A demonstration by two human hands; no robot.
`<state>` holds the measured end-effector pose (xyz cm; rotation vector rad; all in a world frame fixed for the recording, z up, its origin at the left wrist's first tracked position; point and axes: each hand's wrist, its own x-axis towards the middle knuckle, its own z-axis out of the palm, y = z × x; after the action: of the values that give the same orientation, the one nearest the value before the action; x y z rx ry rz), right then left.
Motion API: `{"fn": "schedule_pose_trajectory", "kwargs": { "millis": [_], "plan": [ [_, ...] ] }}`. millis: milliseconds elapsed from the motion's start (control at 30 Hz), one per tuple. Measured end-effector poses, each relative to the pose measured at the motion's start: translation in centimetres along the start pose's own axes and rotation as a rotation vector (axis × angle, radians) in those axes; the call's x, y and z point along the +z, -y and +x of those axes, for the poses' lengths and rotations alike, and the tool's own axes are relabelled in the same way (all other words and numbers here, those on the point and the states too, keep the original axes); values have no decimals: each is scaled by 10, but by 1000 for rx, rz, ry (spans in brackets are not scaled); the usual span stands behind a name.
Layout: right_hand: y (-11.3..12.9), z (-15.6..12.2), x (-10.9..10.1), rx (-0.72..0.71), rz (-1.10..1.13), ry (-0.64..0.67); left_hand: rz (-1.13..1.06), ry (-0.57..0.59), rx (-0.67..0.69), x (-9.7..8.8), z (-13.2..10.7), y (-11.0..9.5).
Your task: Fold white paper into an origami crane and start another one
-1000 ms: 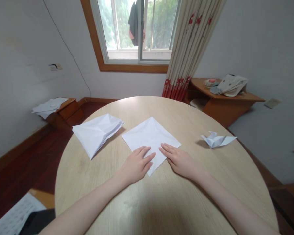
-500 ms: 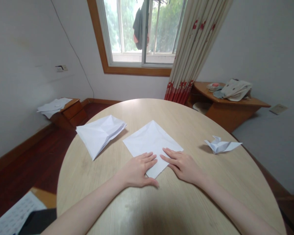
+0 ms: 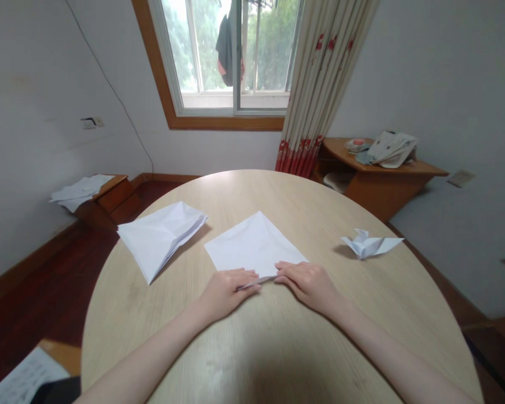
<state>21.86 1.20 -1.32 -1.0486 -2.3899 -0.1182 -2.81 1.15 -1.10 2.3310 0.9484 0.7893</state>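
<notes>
A white sheet of paper [image 3: 252, 244] lies on the round table with one corner pointing away from me. Both hands are at its near side, where the paper now ends in an edge that is slightly raised. My left hand [image 3: 231, 287] is closed on the left part of this edge, fingers on top and thumb below. On the right part, my right hand [image 3: 306, 281] grips the edge the same way, its thumb mostly hidden. The near corner is out of sight; whether it is folded under the sheet I cannot tell.
Folded white papers [image 3: 162, 233] lie in a stack on the left of the wooden table [image 3: 244, 353]. A folded paper bird [image 3: 368, 244] stands on the right. Beyond are a corner desk [image 3: 387, 182] with a cloth bag and a low cabinet [image 3: 115, 199] with papers.
Both hands went from lying flat on the sheet to gripping its near side. The near corner, visible before, no longer shows. The whole view shifted slightly.
</notes>
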Motion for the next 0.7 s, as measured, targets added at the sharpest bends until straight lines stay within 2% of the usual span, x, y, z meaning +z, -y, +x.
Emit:
{"fn": "schedule_pose_trajectory", "kwargs": {
  "millis": [100,167,333,433,600,700],
  "plan": [
    [0,0,0,46,105,13,13,-100,-248,-1,0,-2],
    [1,1,0,71,167,6,16,-179,-327,-2,1,-2],
    [3,5,1,143,217,0,-53,-285,-344,-4,3,-4],
    [1,6,1,199,168,59,-35,-322,-338,-5,4,-5],
    [-3,7,4,207,80,141,-14,-380,-241,-6,5,-4],
    [-4,6,5,199,4,192,54,-407,-240,-6,6,-3]
  ]
}}
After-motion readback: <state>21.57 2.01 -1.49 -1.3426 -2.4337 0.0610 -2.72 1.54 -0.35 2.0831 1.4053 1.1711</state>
